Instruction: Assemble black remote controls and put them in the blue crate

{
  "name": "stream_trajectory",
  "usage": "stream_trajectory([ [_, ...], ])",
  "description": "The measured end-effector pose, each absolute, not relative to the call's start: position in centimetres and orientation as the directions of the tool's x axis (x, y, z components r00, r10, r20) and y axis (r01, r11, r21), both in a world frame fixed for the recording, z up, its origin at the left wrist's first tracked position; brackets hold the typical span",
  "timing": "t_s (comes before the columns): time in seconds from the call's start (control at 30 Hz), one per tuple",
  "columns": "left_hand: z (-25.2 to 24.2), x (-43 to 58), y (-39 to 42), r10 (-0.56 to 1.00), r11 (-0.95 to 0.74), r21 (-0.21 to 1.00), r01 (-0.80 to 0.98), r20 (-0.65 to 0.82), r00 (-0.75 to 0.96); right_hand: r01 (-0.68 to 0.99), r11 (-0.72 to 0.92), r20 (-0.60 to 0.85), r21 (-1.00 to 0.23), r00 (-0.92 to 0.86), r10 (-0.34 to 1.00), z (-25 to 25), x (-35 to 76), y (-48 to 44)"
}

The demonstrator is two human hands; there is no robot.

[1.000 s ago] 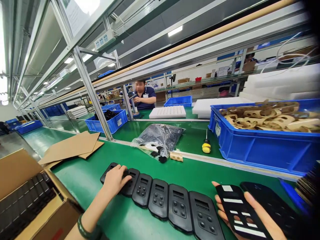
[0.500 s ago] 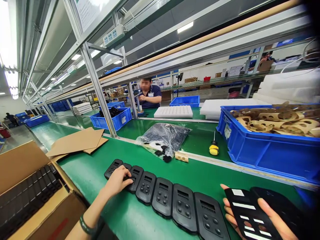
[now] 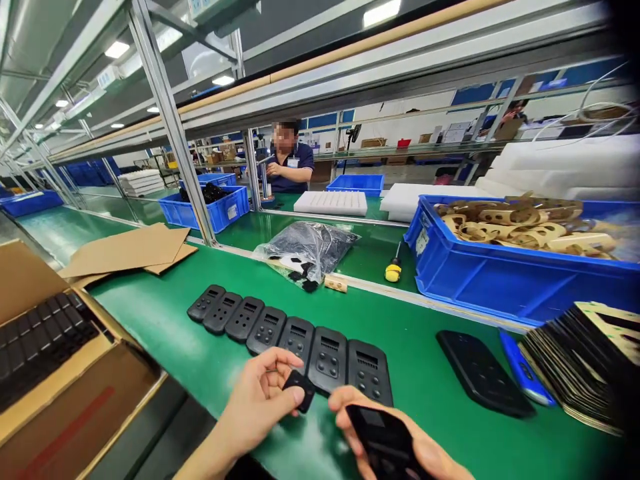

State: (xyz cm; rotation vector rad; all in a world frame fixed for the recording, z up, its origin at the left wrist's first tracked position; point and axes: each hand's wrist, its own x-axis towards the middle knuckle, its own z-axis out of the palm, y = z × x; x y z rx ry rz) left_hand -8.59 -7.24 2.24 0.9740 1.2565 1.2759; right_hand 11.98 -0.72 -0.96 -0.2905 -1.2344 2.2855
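Observation:
Between the thumb and fingers of my left hand (image 3: 260,397) is a small black square piece (image 3: 303,393), tilted above the near edge of the row. My right hand (image 3: 425,443) grips a dark glossy faceplate (image 3: 383,437), partly cut off by the bottom of the view. Several black plastic housings (image 3: 329,360) with round buttons or holes and a slot lie side by side in a slanting row just beyond both hands. Off to the right lies a separate black housing (image 3: 483,370), beside a blue tool (image 3: 525,368) and a stack of thin plates (image 3: 575,373).
An open cardboard box (image 3: 75,400) of black parts stands at left, near flat cardboard sheets (image 3: 130,250). Beyond the row are a clear plastic bag (image 3: 320,243), a yellow-handled screwdriver (image 3: 393,270) and a blue bin (image 3: 500,280) of tan pieces. A person (image 3: 293,163) sits across the bench.
My left hand has come off the row toward me with the small black piece. My right hand has moved left with the faceplate, and the view has shifted, showing the plate stack.

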Motion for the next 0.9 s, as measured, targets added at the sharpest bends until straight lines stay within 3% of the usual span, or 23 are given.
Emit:
stream_trajectory([
  [0.13, 1.4, -6.4, -8.3, 0.978, 0.125, 0.985, -0.123, -0.143, -0.150, -0.270, -0.372, 0.101, -0.888, -0.905, 0.414, -1.3, 11.2, -1.2],
  [0.33, 1.0, -7.0, -9.2, 0.978, 0.139, 0.981, -0.137, -0.158, -0.134, -0.232, -0.275, 0.123, -0.933, -0.923, 0.364, -0.8, 11.3, -1.2],
  [0.5, 1.1, -7.8, -9.5, 0.979, 0.123, 0.991, -0.053, -0.130, -0.156, -0.191, -0.287, 0.090, -0.939, -0.939, 0.331, -1.1, 11.4, -1.2],
  [0.77, 0.9, -9.0, -10.5, 0.982, 0.180, 0.984, -0.007, -0.180, -0.053, -0.220, -0.328, 0.112, -0.919, -0.942, 0.318, -1.3, 11.2, -1.5],
  [0.83, 1.4, -10.8, -11.4, 0.979, 0.184, 0.970, 0.160, -0.167, -0.115, -0.219, -0.312, 0.117, -0.924, -0.942, 0.315, -1.4, 11.2, -1.3],
  [0.9, 2.2, -13.2, -12.4, 0.956, 0.186, 0.836, 0.517, -0.032, -0.292, -0.212, -0.326, 0.109, -0.921, -0.946, 0.306, -1.5, 11.2, -1.1],
])
